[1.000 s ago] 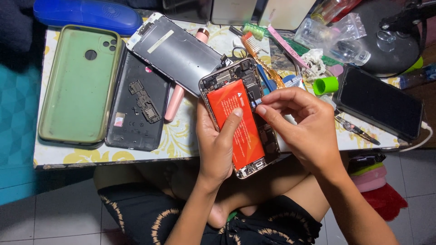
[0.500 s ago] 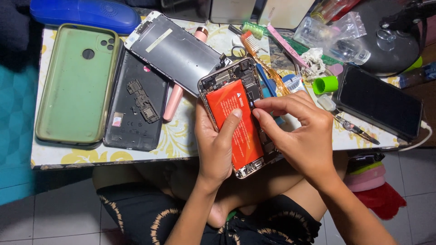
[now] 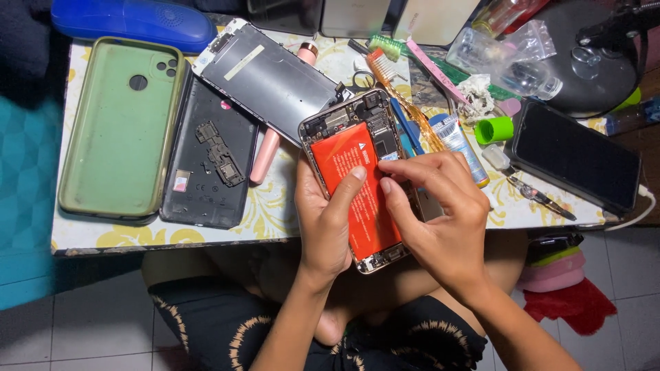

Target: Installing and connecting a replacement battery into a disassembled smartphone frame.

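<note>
Opened phone (image 3: 357, 178) with red battery (image 3: 354, 189) now raised slightly off the desk (image 3: 275, 213) edge, cradled in left hand (image 3: 326, 220), thumb across the battery. Right hand (image 3: 440, 220) shifted lower, fingers (image 3: 395, 196) pinching at the battery's right edge, suggesting lifting underway. Cluttered floral desk over tiled floor (image 3: 82, 330): green case (image 3: 117, 130), black back cover (image 3: 206, 165), detached screen (image 3: 268, 79), dark phone (image 3: 577, 154).

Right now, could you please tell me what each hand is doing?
Left hand: closed around the opened phone, thumb on its red battery.
Right hand: fingertips pinching at the battery's edge.
</note>
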